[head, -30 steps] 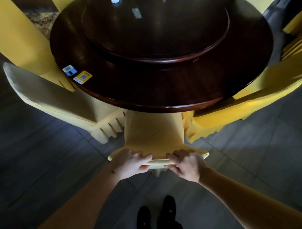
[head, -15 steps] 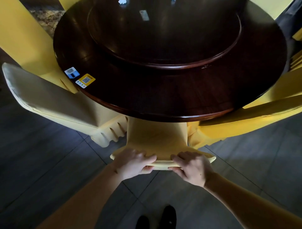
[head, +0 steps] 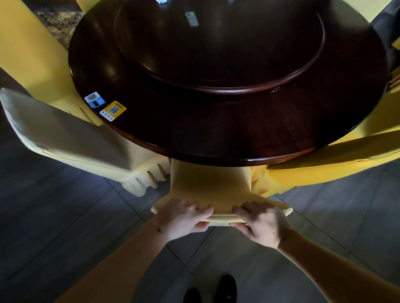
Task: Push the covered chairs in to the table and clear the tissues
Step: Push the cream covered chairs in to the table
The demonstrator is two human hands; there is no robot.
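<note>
The covered chair (head: 211,186) is sitting square to the near edge of the round table (head: 227,129), its seat hidden under the tabletop and only the yellow back showing — judging by that, it is nearly home. Both hands are gripping the top rail: the left hand (head: 184,218) and the right hand (head: 262,222) are each curling fingers over the front with the thumb beneath, spaced apart so the push is going in straight, not skewing. Neighbouring covered chairs (head: 65,134) are flanking it left and right, already tucked in. A small pale shape at the far top edge (head: 161,1) is possibly a tissue — too cropped to tell
</note>
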